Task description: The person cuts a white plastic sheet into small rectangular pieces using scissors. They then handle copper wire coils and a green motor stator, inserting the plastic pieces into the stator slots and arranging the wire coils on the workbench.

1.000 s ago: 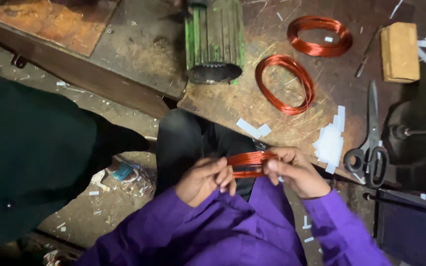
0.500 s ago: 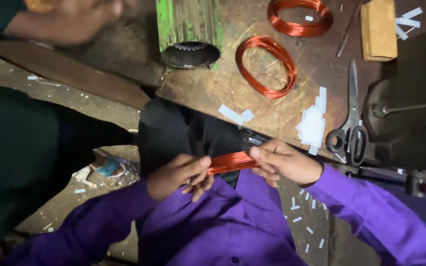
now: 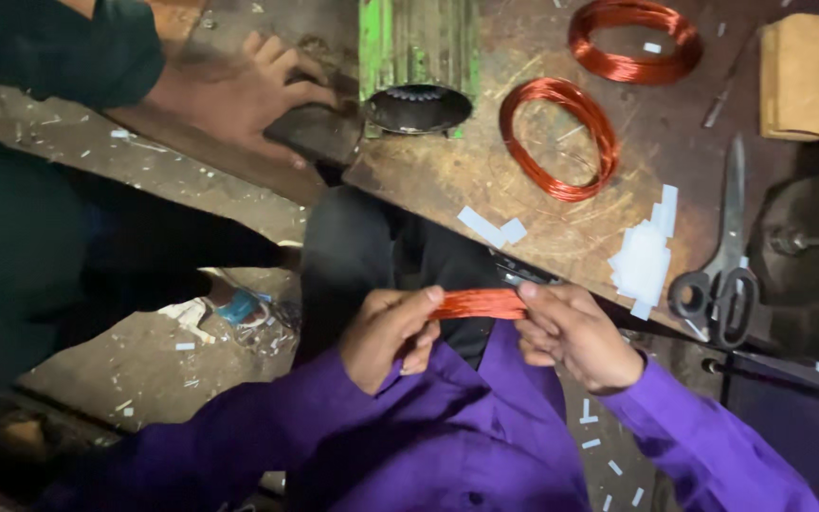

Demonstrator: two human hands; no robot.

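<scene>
Three copper wire coils: one held (image 3: 478, 303), two on bench (image 3: 557, 138) (image 3: 633, 40); one scissors (image 3: 724, 254); one wooden block (image 3: 798, 76).
</scene>
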